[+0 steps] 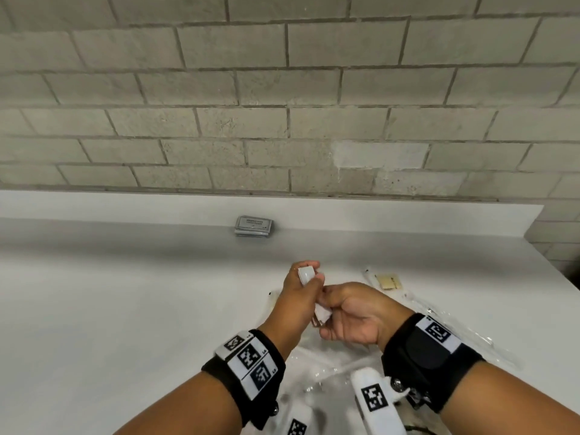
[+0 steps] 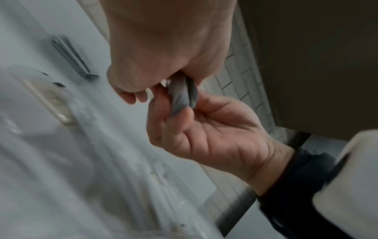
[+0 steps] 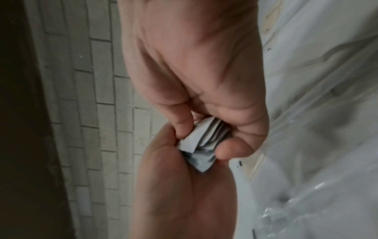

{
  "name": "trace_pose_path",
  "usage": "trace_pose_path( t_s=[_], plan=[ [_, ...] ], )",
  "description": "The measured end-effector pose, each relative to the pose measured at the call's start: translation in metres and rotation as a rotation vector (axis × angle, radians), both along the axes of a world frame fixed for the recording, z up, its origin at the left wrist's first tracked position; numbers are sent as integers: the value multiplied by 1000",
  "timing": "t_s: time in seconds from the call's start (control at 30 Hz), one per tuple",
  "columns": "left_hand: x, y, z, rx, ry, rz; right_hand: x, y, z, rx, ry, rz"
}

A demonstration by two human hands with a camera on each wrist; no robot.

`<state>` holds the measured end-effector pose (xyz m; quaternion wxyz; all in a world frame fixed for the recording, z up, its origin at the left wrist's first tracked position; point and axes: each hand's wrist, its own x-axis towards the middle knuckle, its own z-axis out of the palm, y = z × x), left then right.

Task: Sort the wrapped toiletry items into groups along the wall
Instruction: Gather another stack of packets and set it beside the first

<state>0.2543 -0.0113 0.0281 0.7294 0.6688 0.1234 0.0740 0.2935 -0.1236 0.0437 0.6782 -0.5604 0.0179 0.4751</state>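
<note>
Over the white counter [image 1: 125, 309] both my hands hold one small bundle of white-grey sachets [image 1: 323, 314]. My left hand [image 1: 309, 274] grips its upper end, fingers curled round it. From the right, my right hand [image 1: 332, 306] pinches its lower end between thumb and fingers. In the right wrist view the sachets [image 3: 202, 145] fan out between the right hand [image 3: 204, 135] and the left hand [image 3: 180, 194]. The left wrist view shows the same sachets [image 2: 182, 95], blurred. Against the wall's ledge lies a stack of grey sachets [image 1: 255, 226], also seen as the stack [image 2: 69, 58].
Clear-wrapped items lie on the counter to the right, one with a yellowish card [image 1: 387, 281] inside. More crumpled clear wrapping [image 1: 329, 365] lies under my wrists. A brick wall [image 1: 282, 120] backs the counter. The counter's right edge [image 1: 561, 277] is close by.
</note>
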Motion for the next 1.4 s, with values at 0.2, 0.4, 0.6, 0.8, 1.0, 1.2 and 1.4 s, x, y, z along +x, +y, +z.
trace_pose_path(
  t_s=[0.2,0.4,0.6,0.8,1.0,1.2,1.4],
  plan=[
    [48,60,-14,335,206,-198,58,24,-21,-582,-741,254],
    [121,88,-27,1133,244,-436,115,53,-54,-942,-1776,262],
    [134,86,-59,1540,153,-486,132,44,-93,-1003,-1903,398],
    [140,86,-42,1429,270,-607,143,46,-54,-921,-1318,679],
    [124,81,-25,1246,-34,-651,167,49,-43,-788,-652,809],
    [122,81,-35,1357,5,-640,165,52,-46,-755,-530,708],
    [131,78,-32,1368,78,-656,142,47,-30,-1017,-1162,688]
  ],
)
